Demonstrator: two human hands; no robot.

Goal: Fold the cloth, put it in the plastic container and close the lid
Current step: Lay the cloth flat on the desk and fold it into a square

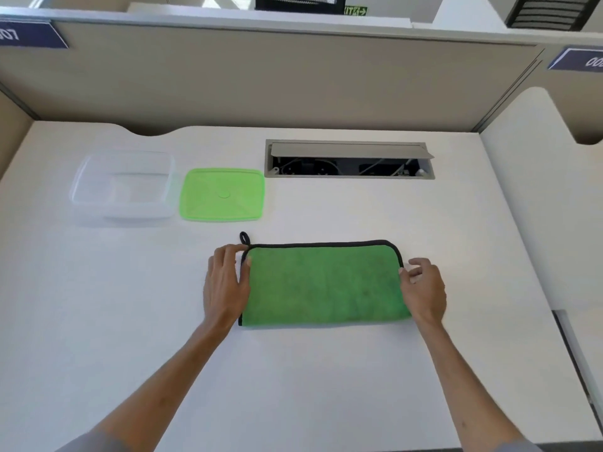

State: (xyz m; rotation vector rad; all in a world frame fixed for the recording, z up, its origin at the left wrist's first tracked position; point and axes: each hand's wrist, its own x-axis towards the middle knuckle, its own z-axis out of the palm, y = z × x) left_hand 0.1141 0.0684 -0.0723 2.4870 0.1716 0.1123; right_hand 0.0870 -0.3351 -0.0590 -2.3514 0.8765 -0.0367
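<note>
Hands' fingers (pixel 244 261) at cloth (pixel 323 285) ends

Bright, even light — soft shadows, edges warped

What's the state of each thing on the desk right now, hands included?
cloth: folded, flat on the desk
plastic container: open, empty, upright
lid: off, flat beside the container
cable hatch: flap open
left hand: fingers at the cloth's left edge
right hand: open, at the cloth's right edge
</note>
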